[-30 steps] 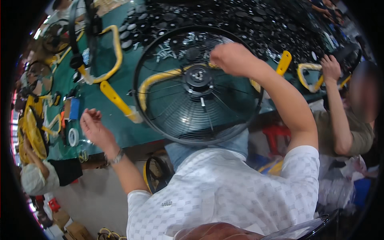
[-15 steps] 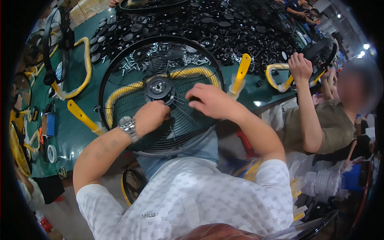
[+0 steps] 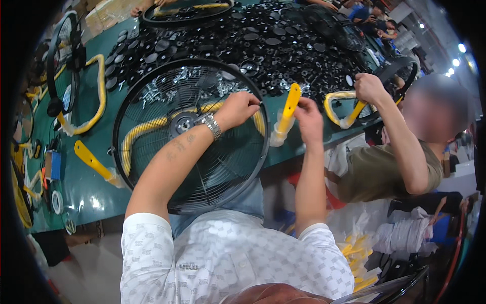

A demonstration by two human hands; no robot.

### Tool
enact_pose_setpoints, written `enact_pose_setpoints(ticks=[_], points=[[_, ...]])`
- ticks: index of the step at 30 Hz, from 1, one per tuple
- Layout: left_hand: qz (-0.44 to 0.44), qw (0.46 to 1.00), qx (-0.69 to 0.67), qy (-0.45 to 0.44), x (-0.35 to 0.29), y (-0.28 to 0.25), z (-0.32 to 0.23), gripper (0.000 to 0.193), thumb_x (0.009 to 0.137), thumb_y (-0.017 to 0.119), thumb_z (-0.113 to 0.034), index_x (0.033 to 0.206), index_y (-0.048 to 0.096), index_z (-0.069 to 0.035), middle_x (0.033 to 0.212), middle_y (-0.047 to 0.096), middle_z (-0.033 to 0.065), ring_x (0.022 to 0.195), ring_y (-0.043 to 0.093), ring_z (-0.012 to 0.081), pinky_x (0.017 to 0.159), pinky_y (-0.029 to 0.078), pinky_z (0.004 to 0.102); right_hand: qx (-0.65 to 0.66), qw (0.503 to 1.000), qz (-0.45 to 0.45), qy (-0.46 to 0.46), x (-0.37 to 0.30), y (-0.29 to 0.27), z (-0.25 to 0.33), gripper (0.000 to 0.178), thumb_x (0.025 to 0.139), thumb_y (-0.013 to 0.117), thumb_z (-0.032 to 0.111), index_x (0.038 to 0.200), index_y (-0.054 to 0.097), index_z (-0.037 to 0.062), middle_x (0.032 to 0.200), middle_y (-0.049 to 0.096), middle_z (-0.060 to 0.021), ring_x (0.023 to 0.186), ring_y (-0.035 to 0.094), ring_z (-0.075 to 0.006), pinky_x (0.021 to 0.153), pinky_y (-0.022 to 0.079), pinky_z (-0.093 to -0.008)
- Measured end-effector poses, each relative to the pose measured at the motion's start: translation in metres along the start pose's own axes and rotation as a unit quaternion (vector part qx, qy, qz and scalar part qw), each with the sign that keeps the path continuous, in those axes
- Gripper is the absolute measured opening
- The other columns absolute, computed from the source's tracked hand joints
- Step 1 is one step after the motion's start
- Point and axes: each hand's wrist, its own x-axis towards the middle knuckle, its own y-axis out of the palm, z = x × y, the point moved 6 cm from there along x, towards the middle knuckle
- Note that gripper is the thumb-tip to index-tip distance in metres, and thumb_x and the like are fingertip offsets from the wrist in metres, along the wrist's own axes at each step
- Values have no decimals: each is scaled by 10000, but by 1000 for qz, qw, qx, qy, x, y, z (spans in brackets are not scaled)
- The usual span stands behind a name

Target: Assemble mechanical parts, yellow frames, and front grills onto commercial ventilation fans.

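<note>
A round black fan [image 3: 190, 190] with a wire grille lies tilted against the table edge in front of me. Its hub [image 3: 183, 123] is dark and round. Reaching across the grille, my left hand [image 3: 237, 109] is closed, fingertips at the fan's right rim; what they pinch, if anything, is hidden. Beside the flat, holed end of a yellow tube stand [image 3: 289, 105], my right hand [image 3: 310, 121] has its fingers curled together, close to or touching it; their contents cannot be made out. The stand's other end [image 3: 91, 158] sticks up left of the fan, and its bent tube shows through the grille.
Black discs and knobs [image 3: 276, 40] and silver screws [image 3: 157, 90] cover the green table [image 3: 91, 190] beyond the fan. Another fan with a yellow stand [image 3: 101, 96] stands left. At right, a co-worker [image 3: 392, 162] handles a yellow stand [image 3: 338, 107]. A tape roll [image 3: 57, 201] lies left.
My left hand has moved from below the hub to the fan's right rim. My right hand has left the grille for the yellow stand's right end. The view has shifted slightly.
</note>
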Motion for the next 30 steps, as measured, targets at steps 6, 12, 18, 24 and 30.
enact_pose_setpoints(ticks=[6, 12, 18, 24, 30], points=[[-65, 994, 12, 83, -6, 2, -3, 181, 884, 673, -135, 996, 728, -3, 923, 665, 151, 898, 656, 324, 796, 525, 398, -113, 976, 135, 131, 21, 29, -42, 268, 950, 673, 173, 1179, 708, 38, 982, 693, -28, 842, 611, -98, 773, 503, -262], [-38, 989, 53, 129, -9, 4, -12, 154, 888, 665, -89, 1008, 714, -6, 972, 641, 141, 894, 653, 327, 787, 530, 397, -12, 976, 173, 135, 21, 46, -36, 331, 961, 667, 198, 1254, 684, 45, 968, 688, 4, 806, 582, -67, 733, 491, -242], [-45, 988, 53, 136, -3, 7, -12, 117, 878, 669, -48, 984, 634, -13, 992, 625, 146, 899, 646, 332, 781, 535, 390, 20, 972, 189, 135, 17, 54, -43, 318, 956, 662, 195, 1225, 689, 30, 976, 685, -8, 816, 597, -93, 724, 492, -243], [-21, 983, 140, 116, 7, 6, -22, 223, 846, 705, -107, 1043, 619, -47, 1103, 599, 104, 1013, 620, 304, 850, 535, 401, 28, 986, 124, 104, 22, 51, -53, 191, 942, 678, 160, 1077, 707, 28, 939, 677, -1, 786, 599, -92, 717, 496, -238], [16, 893, 324, 311, 24, 1, -42, 294, 782, 768, -189, 1038, 668, -85, 1042, 659, 58, 1127, 591, 238, 971, 482, 369, -82, 993, 77, 29, 20, 42, -52, 177, 937, 682, 138, 1074, 704, 29, 901, 664, -1, 764, 605, -85, 686, 495, -233]])
